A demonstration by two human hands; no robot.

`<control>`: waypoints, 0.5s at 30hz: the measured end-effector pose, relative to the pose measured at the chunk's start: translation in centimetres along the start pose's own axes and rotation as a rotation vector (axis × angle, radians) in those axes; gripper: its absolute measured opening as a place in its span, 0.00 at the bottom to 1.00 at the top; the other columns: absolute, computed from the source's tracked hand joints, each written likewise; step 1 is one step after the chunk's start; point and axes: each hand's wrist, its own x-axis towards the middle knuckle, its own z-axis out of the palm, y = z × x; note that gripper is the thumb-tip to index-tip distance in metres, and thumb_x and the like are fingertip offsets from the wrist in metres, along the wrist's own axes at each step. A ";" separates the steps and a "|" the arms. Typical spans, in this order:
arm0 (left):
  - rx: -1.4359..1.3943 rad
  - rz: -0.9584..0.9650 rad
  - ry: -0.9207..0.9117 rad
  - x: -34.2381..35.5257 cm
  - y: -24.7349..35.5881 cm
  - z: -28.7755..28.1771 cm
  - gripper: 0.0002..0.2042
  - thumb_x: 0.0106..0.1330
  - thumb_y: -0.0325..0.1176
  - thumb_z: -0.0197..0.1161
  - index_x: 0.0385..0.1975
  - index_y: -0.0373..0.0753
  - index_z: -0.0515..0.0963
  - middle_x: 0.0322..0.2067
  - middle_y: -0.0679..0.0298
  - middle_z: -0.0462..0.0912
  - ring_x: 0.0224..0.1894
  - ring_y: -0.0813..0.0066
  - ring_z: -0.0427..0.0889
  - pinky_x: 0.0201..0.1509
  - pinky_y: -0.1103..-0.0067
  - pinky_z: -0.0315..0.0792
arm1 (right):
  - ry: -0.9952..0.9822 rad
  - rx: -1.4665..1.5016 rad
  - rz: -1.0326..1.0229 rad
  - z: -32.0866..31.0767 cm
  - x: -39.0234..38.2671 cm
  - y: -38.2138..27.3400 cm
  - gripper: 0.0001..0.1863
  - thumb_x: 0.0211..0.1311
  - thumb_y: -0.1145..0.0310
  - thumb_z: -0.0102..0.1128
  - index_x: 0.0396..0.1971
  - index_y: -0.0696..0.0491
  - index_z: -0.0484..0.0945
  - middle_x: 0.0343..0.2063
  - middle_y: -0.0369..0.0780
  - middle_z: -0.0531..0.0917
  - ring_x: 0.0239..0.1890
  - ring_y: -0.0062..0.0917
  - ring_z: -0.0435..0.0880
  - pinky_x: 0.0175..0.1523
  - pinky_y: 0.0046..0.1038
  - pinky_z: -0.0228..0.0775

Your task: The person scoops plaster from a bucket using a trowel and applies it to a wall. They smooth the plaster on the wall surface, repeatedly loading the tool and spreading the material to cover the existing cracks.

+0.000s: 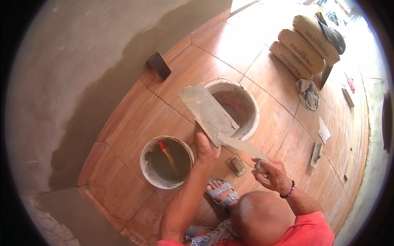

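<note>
My left hand grips a flat rectangular mortar board from beneath, with wet grey mortar spread over its surface. The board is tilted and overlaps the near left rim of a round mortar tub. In my right hand is a trowel, fingers closed round its handle. Its long blade points left, and the tip meets the mortar at the board's near corner. A smaller bucket stands left of my left forearm, holding grey liquid and a red-tipped stick-like tool.
A dark phone leans at the plastered wall's tiled base. A small mortar-caked block lies near my sandalled foot. Farther right are a hand float, a pale flat blade, a crumpled bag and stacked sacks.
</note>
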 end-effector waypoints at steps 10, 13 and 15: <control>0.428 0.197 -0.051 -1.5 0.4 1.7 0.25 0.62 0.36 0.63 0.56 0.31 0.66 0.49 0.57 0.71 0.53 0.67 0.73 0.56 0.72 0.71 | 0.022 -0.005 -0.051 1.6 0.2 0.9 0.04 0.57 0.76 0.62 0.29 0.56 0.75 0.22 0.42 0.71 0.23 0.32 0.72 0.29 0.30 0.66; 0.633 0.300 -0.094 -1.8 0.0 0.3 0.24 0.61 0.35 0.64 0.55 0.31 0.68 0.51 0.55 0.71 0.54 0.64 0.74 0.55 0.71 0.72 | 0.028 0.004 -0.039 2.6 -0.1 2.0 0.04 0.57 0.77 0.61 0.29 0.56 0.74 0.22 0.42 0.71 0.23 0.32 0.70 0.29 0.30 0.65; 0.775 0.377 -0.157 -1.8 -0.2 -0.8 0.23 0.62 0.34 0.63 0.56 0.32 0.69 0.53 0.55 0.72 0.55 0.63 0.75 0.55 0.71 0.73 | 0.032 -0.045 -0.048 2.8 -0.4 2.7 0.04 0.57 0.78 0.61 0.29 0.57 0.74 0.22 0.41 0.70 0.23 0.31 0.70 0.29 0.30 0.65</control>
